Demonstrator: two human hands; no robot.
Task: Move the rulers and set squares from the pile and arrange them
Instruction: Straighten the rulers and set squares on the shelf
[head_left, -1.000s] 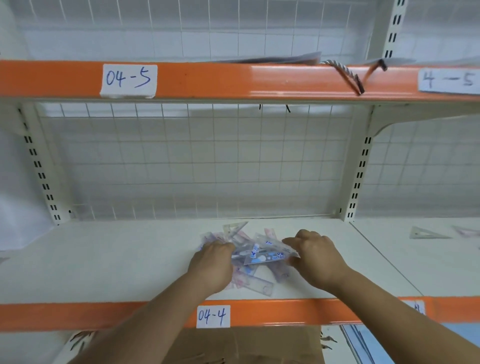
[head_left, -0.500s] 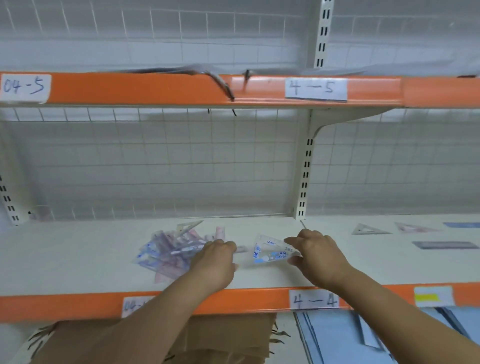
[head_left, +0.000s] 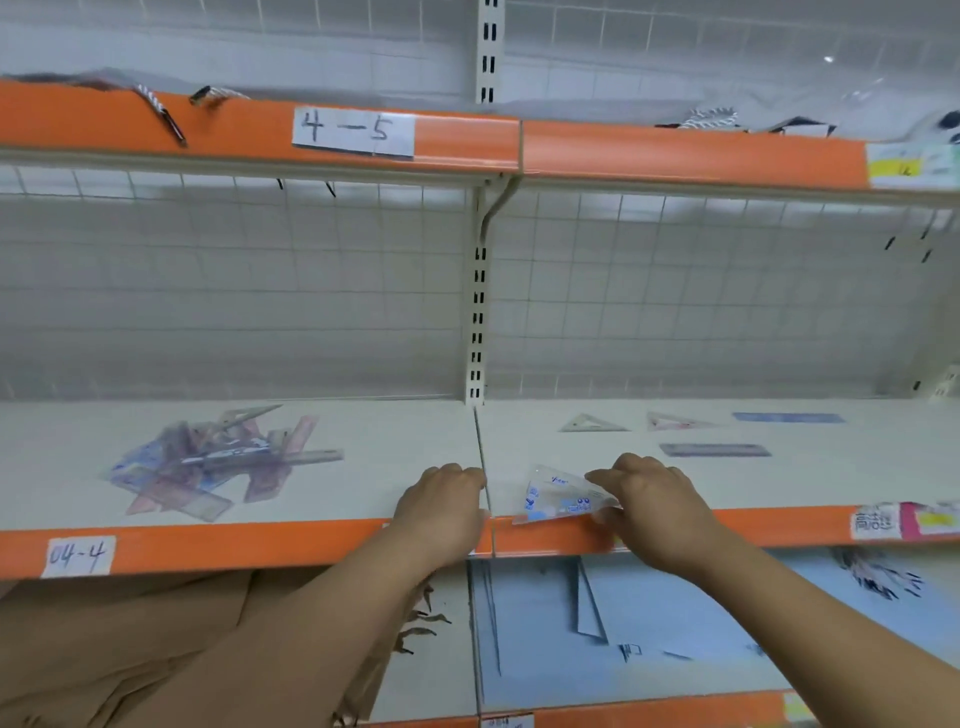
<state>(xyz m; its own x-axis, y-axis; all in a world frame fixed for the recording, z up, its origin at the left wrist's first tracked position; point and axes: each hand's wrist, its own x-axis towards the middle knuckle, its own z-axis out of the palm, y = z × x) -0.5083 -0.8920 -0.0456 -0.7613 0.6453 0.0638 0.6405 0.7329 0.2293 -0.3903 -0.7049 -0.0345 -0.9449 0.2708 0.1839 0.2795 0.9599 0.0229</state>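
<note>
Head view: just right of the seam (head_left: 481, 457) in the white shelf (head_left: 374, 467), the right hand (head_left: 654, 512) holds a clear, blue-printed plastic set square (head_left: 561, 499) in a pinching grip. The left hand (head_left: 441, 512) rests on the seam, loosely curled, empty. The pile of translucent rulers and set squares (head_left: 208, 462) lies well left of the seam.

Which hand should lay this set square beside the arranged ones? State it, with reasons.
Right. The right hand pinches the set square and is nearer the laid-out ruler; the left hand holds nothing at the shelf edge.
</note>
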